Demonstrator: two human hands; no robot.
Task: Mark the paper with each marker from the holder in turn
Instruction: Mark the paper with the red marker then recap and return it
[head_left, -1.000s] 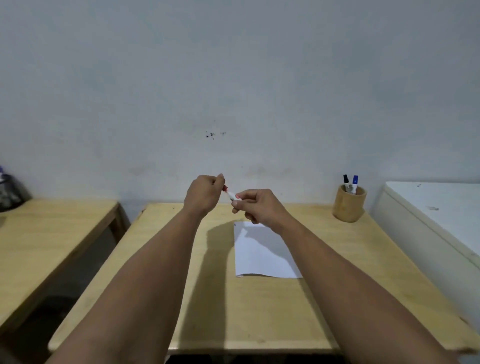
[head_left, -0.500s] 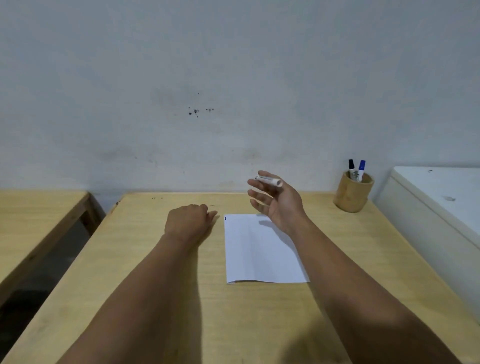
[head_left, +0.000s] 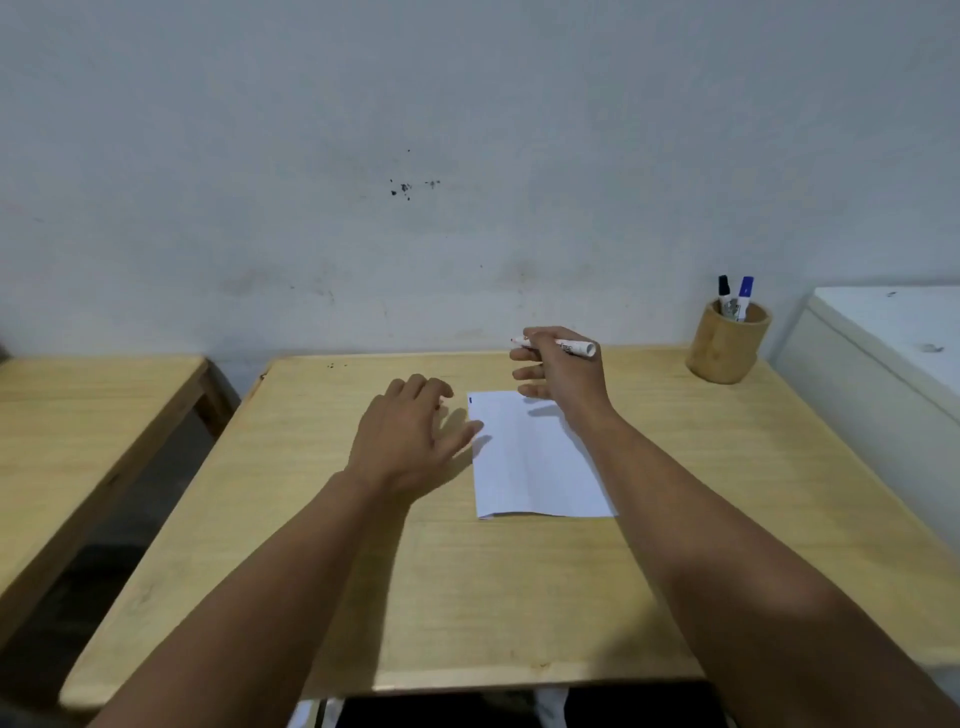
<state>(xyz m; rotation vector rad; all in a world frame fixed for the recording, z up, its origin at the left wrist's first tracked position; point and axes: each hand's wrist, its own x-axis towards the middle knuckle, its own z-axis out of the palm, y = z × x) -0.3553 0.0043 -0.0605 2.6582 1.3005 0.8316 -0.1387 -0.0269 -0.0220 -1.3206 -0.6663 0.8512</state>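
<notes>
Right hand (head_left: 563, 371) grip clenched on uncapped red-tipped marker (head_left: 566, 346), held level above far edge of white paper (head_left: 530, 457) on wooden counter (head_left: 519, 597). Left hand (head_left: 410, 441) grip released, palm down beside paper's left edge. Bamboo holder (head_left: 727, 345) at far right carries black marker (head_left: 723, 292) and blue marker (head_left: 745, 293).

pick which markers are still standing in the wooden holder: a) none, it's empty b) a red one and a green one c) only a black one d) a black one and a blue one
d: the wooden holder at the table's far right corner has a black-capped marker and a blue-capped marker sticking out of it, while the right hand holds the uncapped red-tipped marker above the paper.
</notes>
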